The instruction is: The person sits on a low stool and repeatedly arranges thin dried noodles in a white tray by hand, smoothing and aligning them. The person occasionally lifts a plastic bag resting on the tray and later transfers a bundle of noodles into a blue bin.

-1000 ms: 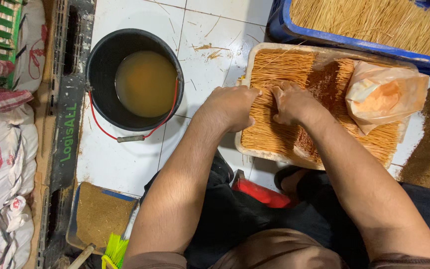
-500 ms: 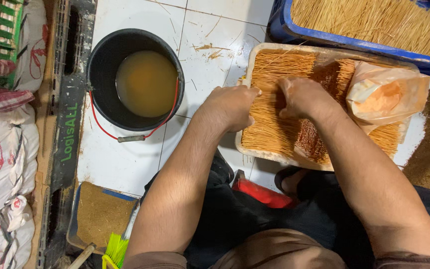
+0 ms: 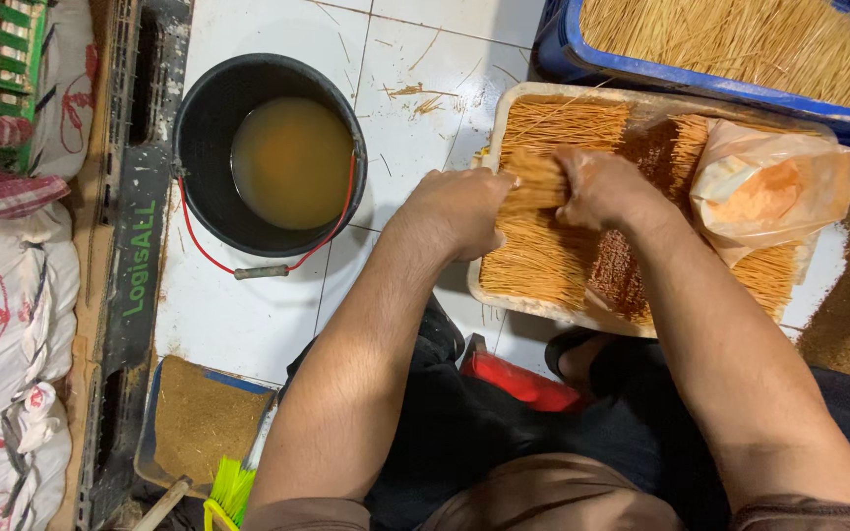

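Note:
A cream tray [image 3: 496,126] on the white tiled floor is filled with thin orange-brown sticks [image 3: 533,258]. My left hand [image 3: 455,209] and my right hand [image 3: 604,187] face each other over the tray and grip a small bundle of sticks [image 3: 535,186] between them, lifted slightly above the layer. A patch of darker reddish sticks [image 3: 616,279] lies under my right forearm. A crumpled translucent orange plastic bag [image 3: 764,192] rests on the tray's right part.
A black bucket [image 3: 205,118] with murky brown liquid and a red handle stands left of the tray. A blue crate [image 3: 700,87] of sticks lies behind. White sacks [image 3: 7,295], a dustpan [image 3: 199,418] of brown dust and a yellow-green brush [image 3: 228,492] are at left.
Both hands have shifted slightly up the tray and gathered a bundle of sticks between them, raising it off the layer. The tray and bag stayed in place.

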